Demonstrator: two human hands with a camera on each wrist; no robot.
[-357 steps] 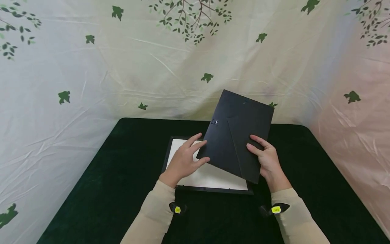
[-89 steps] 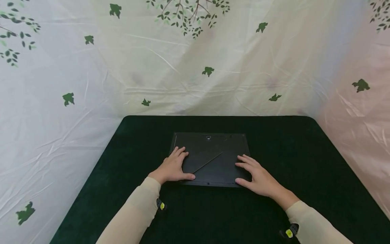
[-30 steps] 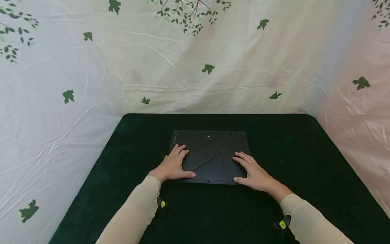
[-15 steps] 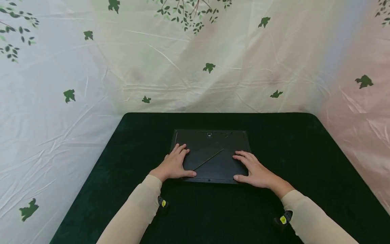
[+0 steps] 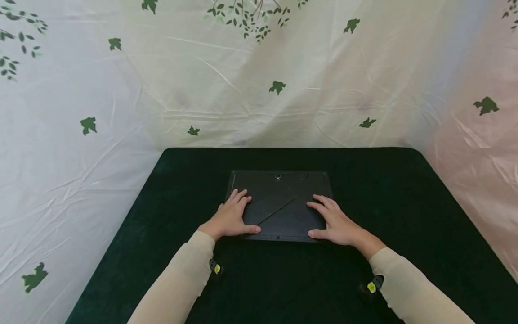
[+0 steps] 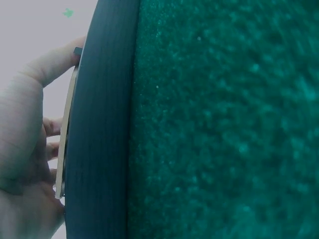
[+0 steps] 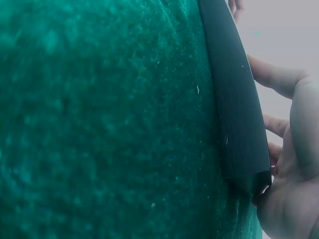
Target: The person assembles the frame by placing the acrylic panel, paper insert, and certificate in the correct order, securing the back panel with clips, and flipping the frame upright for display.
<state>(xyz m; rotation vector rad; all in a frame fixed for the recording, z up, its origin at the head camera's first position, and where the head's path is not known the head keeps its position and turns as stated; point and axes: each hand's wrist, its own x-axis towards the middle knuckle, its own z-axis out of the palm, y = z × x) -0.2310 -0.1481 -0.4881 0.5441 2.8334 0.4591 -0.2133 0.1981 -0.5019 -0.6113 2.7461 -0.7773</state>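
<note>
Left grip [image 5: 230, 220] and right grip [image 5: 336, 223]: in each, fingers and thumb are spread apart and rest on the black frame [image 5: 279, 239], one at its left end, one at its right. The frame lies flat, back upward, on the dark green table [image 5: 194, 189]. Its panel [image 5: 283, 225] bears a slanting line [image 5: 277, 210] and, near the far side, a small fitting [image 5: 278, 177]. In the left wrist view, a thin pale edge [image 6: 65, 134] stands above the frame's side. Beyond the table, a cloth [image 5: 226, 63] shows printed green leaves.
</note>
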